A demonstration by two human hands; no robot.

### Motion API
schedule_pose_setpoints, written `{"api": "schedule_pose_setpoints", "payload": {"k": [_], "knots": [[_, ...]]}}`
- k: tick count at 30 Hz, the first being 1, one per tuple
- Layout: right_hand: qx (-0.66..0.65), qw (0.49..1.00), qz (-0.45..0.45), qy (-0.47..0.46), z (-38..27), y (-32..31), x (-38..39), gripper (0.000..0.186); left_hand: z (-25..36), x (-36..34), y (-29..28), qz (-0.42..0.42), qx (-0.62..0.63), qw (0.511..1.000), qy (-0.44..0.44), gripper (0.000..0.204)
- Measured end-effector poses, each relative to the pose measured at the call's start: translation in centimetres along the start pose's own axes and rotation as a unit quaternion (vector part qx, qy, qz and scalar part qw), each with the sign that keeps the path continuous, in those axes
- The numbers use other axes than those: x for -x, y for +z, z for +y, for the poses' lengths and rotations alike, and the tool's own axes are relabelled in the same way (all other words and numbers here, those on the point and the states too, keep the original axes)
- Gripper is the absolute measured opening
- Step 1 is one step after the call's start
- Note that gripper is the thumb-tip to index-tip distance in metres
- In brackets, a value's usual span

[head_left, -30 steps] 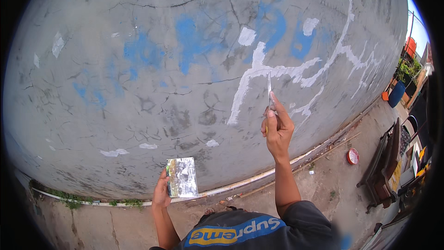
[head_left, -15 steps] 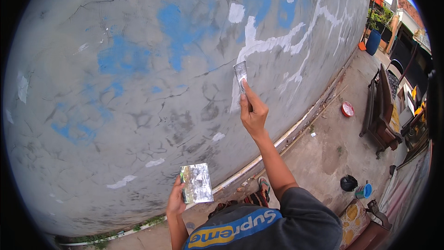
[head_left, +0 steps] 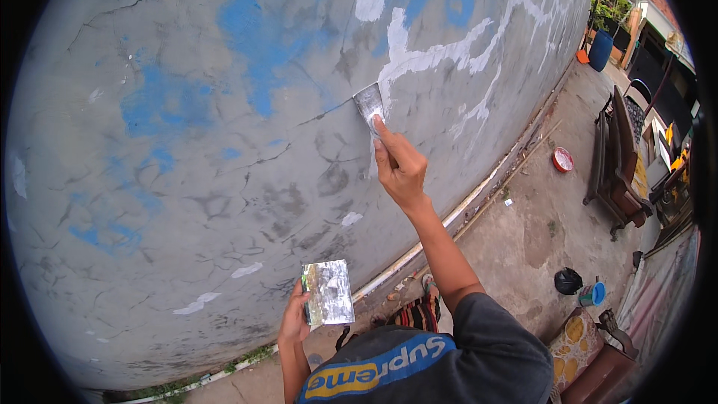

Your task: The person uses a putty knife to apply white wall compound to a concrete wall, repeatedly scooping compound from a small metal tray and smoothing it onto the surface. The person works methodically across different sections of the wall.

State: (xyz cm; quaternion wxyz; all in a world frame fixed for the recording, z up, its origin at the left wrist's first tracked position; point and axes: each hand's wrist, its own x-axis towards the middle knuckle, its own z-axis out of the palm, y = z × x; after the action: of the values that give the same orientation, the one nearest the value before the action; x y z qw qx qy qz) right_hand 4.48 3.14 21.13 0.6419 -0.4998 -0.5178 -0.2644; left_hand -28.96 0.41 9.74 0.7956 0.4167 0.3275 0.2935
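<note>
My right hand (head_left: 404, 168) is closed on a putty knife (head_left: 369, 105), its wide metal blade laid against the grey wall (head_left: 187, 209). The blade's edge touches a dark crack (head_left: 321, 115), just left of a branching band of white filler (head_left: 419, 60). Lower down, my left hand (head_left: 295, 316) grips the left side of a rectangular metal plate (head_left: 327, 293), smeared with white and held apart from the wall. Its fingers are partly hidden behind the plate.
Blue paint patches (head_left: 172, 101) and further cracks mark the wall. A white pipe (head_left: 415, 251) runs along its foot. On the ground to the right are a red bowl (head_left: 562, 159), a wooden bench (head_left: 619, 164), a black bag (head_left: 568, 280) and a blue bucket (head_left: 591, 294).
The putty knife has moved left along the wall, off the white filler's edge onto the crack, and its blade has turned. The plate has shifted slightly right. The whole view has shifted a little.
</note>
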Motion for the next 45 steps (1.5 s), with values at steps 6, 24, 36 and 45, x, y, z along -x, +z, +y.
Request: {"api": "schedule_pose_setpoints", "payload": {"k": [6, 24, 36, 45], "knots": [[0.011, 0.998, -0.056, 0.027, -0.2, -1.3, 0.7, 0.046, 0.9, -0.4, 1.3, -0.018, 0.02, 0.999, -0.018, 0.054], [0.093, 0.984, -0.133, 0.074, -4.1, -6.2, -1.3, 0.045, -0.2, 0.9, 0.4, -0.023, -0.003, 1.0, -0.007, 0.056], [0.061, 0.986, -0.14, 0.07, -3.9, -6.4, -2.5, 0.042, 0.0, 1.2, 0.6, -0.027, 0.012, 0.999, -0.015, 0.054], [-0.007, 1.0, -0.024, 0.013, 0.6, -0.9, 0.3, 0.043, 0.1, 0.1, 1.7, -0.042, -0.005, 0.999, -0.026, 0.055]]}}
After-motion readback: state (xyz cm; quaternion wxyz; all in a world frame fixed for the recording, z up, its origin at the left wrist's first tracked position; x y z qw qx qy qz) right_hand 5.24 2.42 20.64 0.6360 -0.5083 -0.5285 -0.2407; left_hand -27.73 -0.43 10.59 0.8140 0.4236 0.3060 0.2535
